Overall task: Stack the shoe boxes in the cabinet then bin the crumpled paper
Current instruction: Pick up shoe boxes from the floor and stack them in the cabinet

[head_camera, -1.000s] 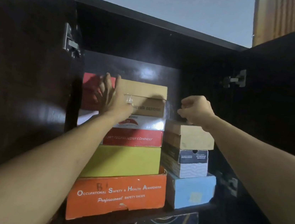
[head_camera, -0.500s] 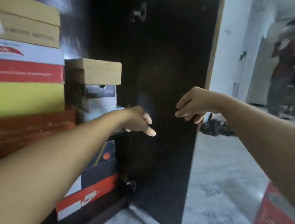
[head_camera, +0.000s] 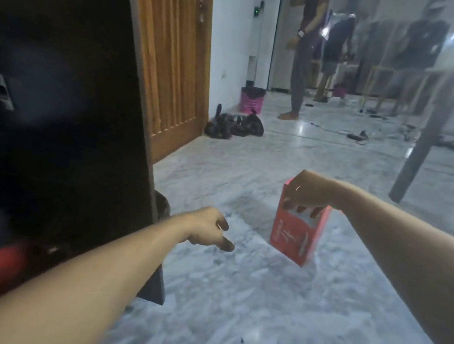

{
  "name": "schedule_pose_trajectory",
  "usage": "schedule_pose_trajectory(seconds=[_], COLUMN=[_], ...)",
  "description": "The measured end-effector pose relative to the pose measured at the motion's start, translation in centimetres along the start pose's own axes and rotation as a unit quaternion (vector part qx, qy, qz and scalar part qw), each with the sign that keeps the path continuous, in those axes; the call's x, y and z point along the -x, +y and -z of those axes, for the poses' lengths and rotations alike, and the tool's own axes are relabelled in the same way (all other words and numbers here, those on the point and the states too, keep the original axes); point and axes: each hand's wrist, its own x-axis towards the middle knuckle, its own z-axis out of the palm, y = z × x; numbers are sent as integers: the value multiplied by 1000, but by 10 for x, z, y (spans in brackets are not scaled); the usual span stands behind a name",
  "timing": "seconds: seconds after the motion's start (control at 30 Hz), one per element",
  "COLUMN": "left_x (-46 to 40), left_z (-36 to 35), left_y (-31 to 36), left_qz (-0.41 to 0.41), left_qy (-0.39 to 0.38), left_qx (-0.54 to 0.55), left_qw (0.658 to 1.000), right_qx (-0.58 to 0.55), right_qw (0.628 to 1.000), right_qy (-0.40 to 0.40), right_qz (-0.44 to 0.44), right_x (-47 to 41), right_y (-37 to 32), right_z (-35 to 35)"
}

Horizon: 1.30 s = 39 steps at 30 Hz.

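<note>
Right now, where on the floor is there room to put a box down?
The marble floor is bare in front, between the dark cabinet door and the red box. It is crowded farther off, by the black bags and cables.

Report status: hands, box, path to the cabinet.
Right hand on red shoe box, upright on floor. Left hand open, empty. Cabinet door open; floor between looks clear.

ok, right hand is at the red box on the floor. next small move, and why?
Probably close the right hand on the red box's top edge and lift it. The box stands on end on the floor, and the fingers already curl over its top. The left hand hangs free nearby, holding nothing, so it could steady the box's side.
</note>
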Motion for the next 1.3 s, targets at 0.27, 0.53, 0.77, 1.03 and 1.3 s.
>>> schedule_pose_trajectory(seconds=[0.27, 0.53, 0.77, 1.03, 1.3], left_x=[-119, -212, -262, -280, -274], left_z=[-82, -119, -130, -155, -187], left_y=[18, 29, 38, 24, 4], left_qz=[-16, -29, -26, 11, 50], left_qy=[-22, 6, 20, -5, -9], left_qx=[137, 195, 232, 248, 280], left_qw=[990, 980, 972, 969, 959], right_qx=[37, 38, 124, 104, 166], right_qw=[991, 981, 977, 956, 923], right_qy=[69, 149, 143, 273, 342], right_qz=[-105, -119, -95, 7, 64], right_x=[-55, -147, -218, -223, -191], right_y=[133, 193, 219, 225, 211], right_z=[-33, -45, -72, -86, -107])
